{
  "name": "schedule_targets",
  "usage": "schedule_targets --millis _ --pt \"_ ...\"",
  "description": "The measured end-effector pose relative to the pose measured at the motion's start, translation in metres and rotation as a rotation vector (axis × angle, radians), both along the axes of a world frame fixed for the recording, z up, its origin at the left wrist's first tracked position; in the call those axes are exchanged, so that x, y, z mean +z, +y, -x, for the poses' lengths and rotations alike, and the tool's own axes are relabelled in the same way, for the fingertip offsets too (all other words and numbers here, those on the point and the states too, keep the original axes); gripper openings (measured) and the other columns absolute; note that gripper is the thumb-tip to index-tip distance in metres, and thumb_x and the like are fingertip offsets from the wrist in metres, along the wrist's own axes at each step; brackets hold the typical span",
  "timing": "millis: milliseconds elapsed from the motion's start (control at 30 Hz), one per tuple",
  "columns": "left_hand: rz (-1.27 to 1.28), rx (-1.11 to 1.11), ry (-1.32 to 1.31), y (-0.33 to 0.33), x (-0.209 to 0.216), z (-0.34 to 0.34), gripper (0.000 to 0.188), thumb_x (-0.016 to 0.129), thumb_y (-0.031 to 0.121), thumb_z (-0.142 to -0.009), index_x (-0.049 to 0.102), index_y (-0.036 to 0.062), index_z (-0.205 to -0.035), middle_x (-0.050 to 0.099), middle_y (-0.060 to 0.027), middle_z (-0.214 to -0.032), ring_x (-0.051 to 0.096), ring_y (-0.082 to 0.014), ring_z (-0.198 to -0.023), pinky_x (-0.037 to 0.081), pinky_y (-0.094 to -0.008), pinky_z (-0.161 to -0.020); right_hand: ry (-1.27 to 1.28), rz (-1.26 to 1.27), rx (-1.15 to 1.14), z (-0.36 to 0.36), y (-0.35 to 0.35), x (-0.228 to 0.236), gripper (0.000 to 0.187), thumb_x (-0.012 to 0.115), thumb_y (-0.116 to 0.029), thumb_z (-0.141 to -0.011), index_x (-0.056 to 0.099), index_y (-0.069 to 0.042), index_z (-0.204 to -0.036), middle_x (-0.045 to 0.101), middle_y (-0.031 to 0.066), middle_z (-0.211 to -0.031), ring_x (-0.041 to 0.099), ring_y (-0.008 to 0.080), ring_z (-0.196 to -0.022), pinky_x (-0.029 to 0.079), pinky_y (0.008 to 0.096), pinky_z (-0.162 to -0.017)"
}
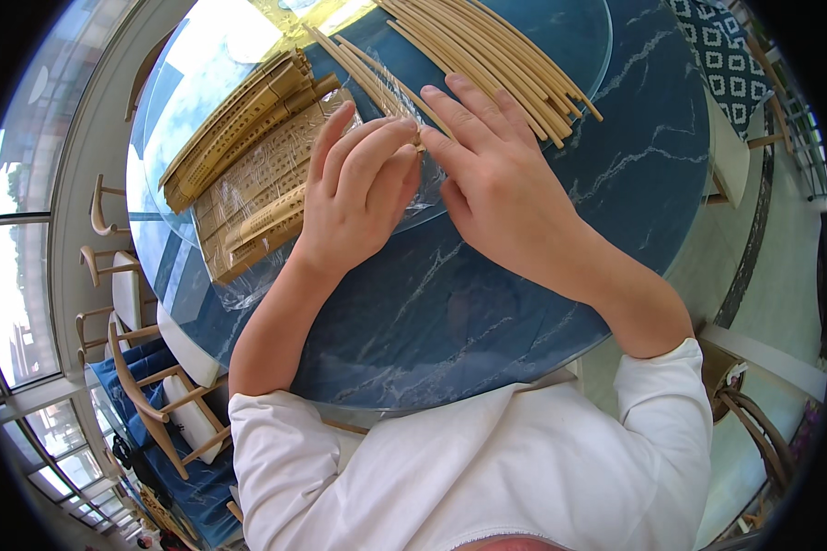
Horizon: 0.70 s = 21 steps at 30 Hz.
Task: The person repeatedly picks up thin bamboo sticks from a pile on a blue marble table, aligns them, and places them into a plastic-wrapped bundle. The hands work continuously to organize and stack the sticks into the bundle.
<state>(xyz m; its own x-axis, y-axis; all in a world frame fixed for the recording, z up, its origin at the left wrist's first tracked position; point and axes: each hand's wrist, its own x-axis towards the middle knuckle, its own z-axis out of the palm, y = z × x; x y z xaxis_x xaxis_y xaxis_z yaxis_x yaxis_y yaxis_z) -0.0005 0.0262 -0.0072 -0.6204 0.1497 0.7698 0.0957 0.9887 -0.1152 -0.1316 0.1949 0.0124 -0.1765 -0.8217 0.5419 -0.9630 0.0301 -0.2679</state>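
Observation:
My left hand is closed in a pinch, thumb and index finger together on a crinkled clear plastic wrapper. Beside it my right hand has its fingers stretched out, and its index fingertip meets the left fingertips. A few thin wooden sticks, like chopsticks, run from the far side toward the right hand's fingers, beside the plastic. Where they end is hidden under the hands. Farther right lies a fanned pile of loose wooden sticks. Left of my left hand are flat gold printed paper sleeves, partly in clear film.
Everything lies on a round dark blue marble-patterned table with a glass turntable on it. Gold sleeves are stacked at the far left. Wooden chairs stand to the left by the windows; a patterned cloth hangs at the far right.

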Motion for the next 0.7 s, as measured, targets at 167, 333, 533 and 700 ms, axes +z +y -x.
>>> schedule_targets --millis 167,333,533,700 --pt "-0.024 0.02 -0.05 0.002 -0.001 0.0 0.015 0.08 0.006 -0.091 0.072 0.0055 -0.104 0.065 -0.0042 -0.134 0.067 -0.0214 -0.123 0.047 -0.0513 -0.121 -0.025 -0.019 0.005 0.007 -0.001 -0.007 0.048 0.071 0.0 -0.09 0.068 -0.003 -0.137 0.055 0.0193 -0.159 0.045 0.0393 -0.154 0.033 0.0589 -0.127" --pt "0.007 0.026 -0.075 0.005 -0.001 0.001 0.016 0.082 0.014 -0.091 0.074 0.008 -0.105 0.064 -0.0031 -0.136 0.066 -0.0203 -0.124 0.046 -0.0515 -0.121 0.044 0.026 -0.036 0.008 -0.006 -0.005 0.042 0.076 -0.007 -0.093 0.069 -0.005 -0.134 0.059 0.0169 -0.156 0.048 0.0367 -0.152 0.032 0.0591 -0.127" --pt "-0.099 0.085 -0.178 0.008 0.004 -0.006 0.031 0.083 0.016 -0.093 0.072 0.0099 -0.121 0.065 -0.0055 -0.138 0.065 -0.0255 -0.127 0.046 -0.0497 -0.121 0.203 0.01 -0.02 0.019 -0.014 -0.021 0.036 0.079 -0.012 -0.093 0.073 -0.008 -0.128 0.07 0.0129 -0.142 0.057 0.0315 -0.145 0.032 0.058 -0.128" --pt "-0.236 0.292 -0.326 -0.004 0.011 -0.04 0.038 0.08 0.024 -0.098 0.071 0.0087 -0.132 0.069 -0.0101 -0.137 0.067 -0.0308 -0.127 0.043 -0.0532 -0.122 0.266 0.042 -0.086 0.024 -0.021 -0.028 0.029 0.075 -0.014 -0.095 0.078 -0.01 -0.124 0.074 0.0123 -0.137 0.061 0.0297 -0.141 0.033 0.0569 -0.128"
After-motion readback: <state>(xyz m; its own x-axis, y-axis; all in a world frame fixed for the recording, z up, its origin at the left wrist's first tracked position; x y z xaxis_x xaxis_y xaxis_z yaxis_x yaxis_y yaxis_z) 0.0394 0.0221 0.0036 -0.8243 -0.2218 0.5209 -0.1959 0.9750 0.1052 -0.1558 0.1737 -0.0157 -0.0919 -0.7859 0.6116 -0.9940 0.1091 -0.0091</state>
